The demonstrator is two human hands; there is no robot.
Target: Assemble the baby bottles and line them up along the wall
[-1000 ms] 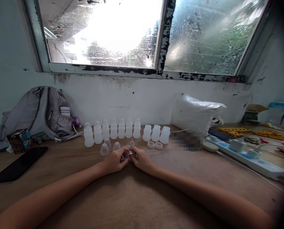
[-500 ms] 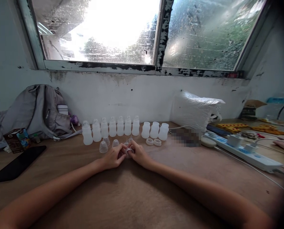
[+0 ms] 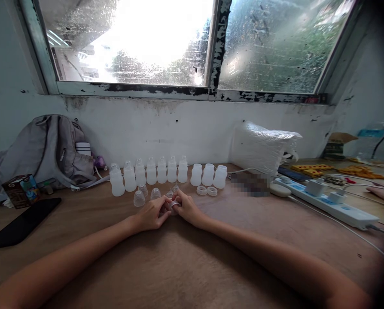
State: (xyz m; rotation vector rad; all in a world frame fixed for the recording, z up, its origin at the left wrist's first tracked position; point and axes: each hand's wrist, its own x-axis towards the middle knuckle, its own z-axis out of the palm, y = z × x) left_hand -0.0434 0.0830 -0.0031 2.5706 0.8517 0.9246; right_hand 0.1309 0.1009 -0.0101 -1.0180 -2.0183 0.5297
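My left hand and my right hand meet at the middle of the table. Both have their fingers closed on a white bottle collar ring, largely covered by the fingertips. Just beyond them are small clear pieces that look like bottle nipples, partly hidden. Clear dome caps stand to the left of the hands. Behind is a row of several capped baby bottles. Three uncapped bottles continue that row on the right, with two more collar rings lying in front of them.
A grey backpack, a drink carton and a black phone-like slab lie at the left. On the right are a white plastic package, a power strip with cables, and part of another person's hand.
Both hands stay in nearly the same place, with the fingers shifting slightly around the ring. The whole view has moved a little.
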